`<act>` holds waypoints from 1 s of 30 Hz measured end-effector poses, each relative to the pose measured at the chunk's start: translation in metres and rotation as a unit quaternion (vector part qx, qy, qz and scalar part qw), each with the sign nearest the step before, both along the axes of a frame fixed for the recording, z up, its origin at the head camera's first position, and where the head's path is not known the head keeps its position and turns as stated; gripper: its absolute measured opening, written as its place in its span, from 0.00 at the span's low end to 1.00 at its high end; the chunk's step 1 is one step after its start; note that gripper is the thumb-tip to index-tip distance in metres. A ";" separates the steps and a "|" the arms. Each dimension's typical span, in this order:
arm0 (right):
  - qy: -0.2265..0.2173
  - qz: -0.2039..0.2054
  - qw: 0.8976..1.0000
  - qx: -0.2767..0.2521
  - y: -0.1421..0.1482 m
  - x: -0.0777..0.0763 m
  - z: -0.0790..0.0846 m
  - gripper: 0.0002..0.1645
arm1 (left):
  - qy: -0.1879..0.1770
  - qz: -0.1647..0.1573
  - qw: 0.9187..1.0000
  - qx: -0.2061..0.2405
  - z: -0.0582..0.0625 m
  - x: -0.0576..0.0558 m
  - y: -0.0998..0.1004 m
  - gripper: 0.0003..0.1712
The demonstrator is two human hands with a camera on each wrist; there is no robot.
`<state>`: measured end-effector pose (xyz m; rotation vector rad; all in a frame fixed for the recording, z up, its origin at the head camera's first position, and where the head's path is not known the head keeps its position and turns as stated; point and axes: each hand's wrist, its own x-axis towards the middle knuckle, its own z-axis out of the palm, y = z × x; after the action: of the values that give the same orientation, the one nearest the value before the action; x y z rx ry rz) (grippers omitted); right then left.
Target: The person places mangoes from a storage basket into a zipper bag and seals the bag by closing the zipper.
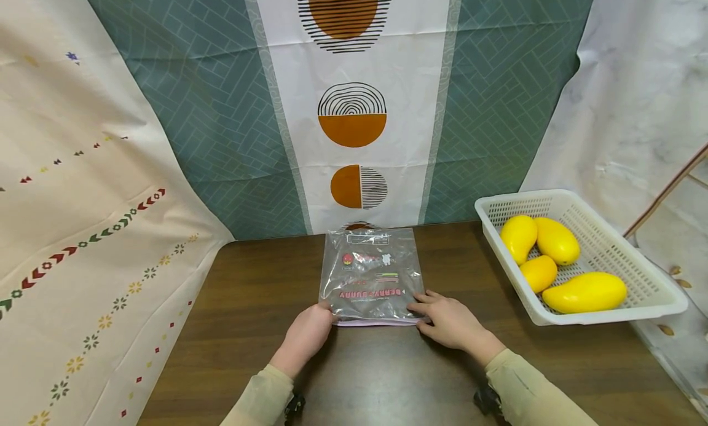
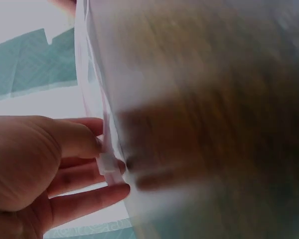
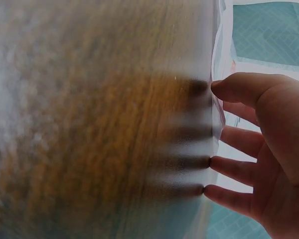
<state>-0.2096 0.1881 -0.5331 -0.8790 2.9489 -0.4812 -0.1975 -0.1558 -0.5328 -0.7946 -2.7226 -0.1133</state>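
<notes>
A clear plastic zip bag (image 1: 369, 272) lies flat on the brown table, with pink lettering and a pale pink zip edge (image 1: 378, 322) at its near side. My left hand (image 1: 310, 332) pinches the near left corner; in the left wrist view its thumb and fingers are at the small white slider (image 2: 106, 163) on the zip edge. At the near right corner rests my right hand (image 1: 450, 320), its fingers spread over the bag's edge. The right wrist view shows the fingertips (image 3: 229, 196) of this hand touching down, with the bag's edge beside the thumb.
A white plastic basket (image 1: 658, 291) on the right holds several yellow mangoes (image 1: 585, 292). The brown table (image 1: 249, 303) runs back to a patterned curtain (image 1: 221, 106). Cloth with flower motifs (image 1: 127, 272) hangs on the left, and marbled white cloth (image 1: 636, 118) on the right.
</notes>
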 end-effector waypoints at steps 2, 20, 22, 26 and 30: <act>0.000 0.000 1.000 0.000 0.000 0.000 0.001 0.26 | 0.007 -0.003 1.000 -0.013 0.000 0.001 0.001 0.11; 0.006 0.000 1.000 0.000 -0.001 0.003 0.002 0.26 | 0.098 0.013 0.995 0.000 -0.004 0.005 0.005 0.09; 0.006 0.001 1.000 -0.001 -0.001 0.003 0.003 0.26 | 0.098 0.015 0.995 0.011 -0.004 0.005 0.006 0.10; 0.008 -0.001 1.000 0.000 -0.001 0.004 0.005 0.26 | 0.094 0.013 0.995 0.014 -0.003 0.003 0.005 0.11; 0.016 -0.008 1.000 -0.004 0.000 0.004 0.007 0.26 | 0.099 0.006 0.995 0.008 -0.003 0.003 0.004 0.09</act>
<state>-0.2051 0.1881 -0.5261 -0.8718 2.9866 -0.4851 -0.1949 -0.1515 -0.5355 -0.7439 -2.5360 -0.0495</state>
